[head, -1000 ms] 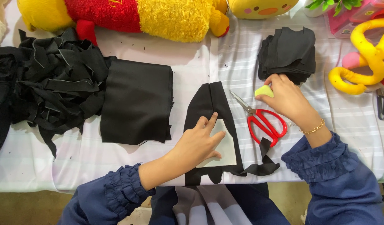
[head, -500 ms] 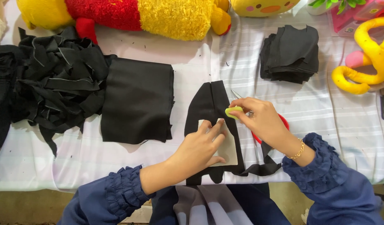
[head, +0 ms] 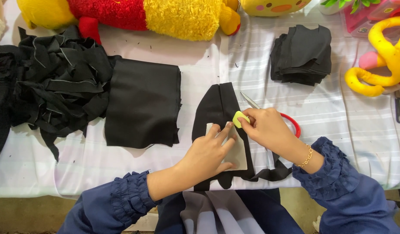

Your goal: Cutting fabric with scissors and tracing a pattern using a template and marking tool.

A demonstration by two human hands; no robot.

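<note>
**Chalk at the pattern edge, other hand pinning it flat**

So the left hand (head: 208, 154) is spread fairly wide, palm down, fingers fanned out over a pale paper pattern (head: 239, 154). It's pressing that pattern onto a black fabric piece (head: 219, 106) that lies in the near middle of the table and hangs a bit over the near edge. Nothing is gripped here, it's just flat contact.

The right hand (head: 269, 130) is closed narrow, pinching a small yellow-green chalk (head: 240, 118) between thumb and fingertips. The chalk tip sits right at the far top edge of the pattern, touching it or the fabric just beside it, can't tell which.

Red-handled scissors (head: 291, 123) lie under and behind the right hand, blades poking out toward the far left, mostly hidden.

Other stuff around: a folded black cloth (head: 143, 104) just left of the work, a messy heap of black scraps (head: 52, 78) further left, a stack of cut black pieces (head: 302, 54) on the far right, and a big red-and-yellow plush toy (head: 165, 15) along the far edge of the white striped tablecloth (head: 347, 117).
</note>
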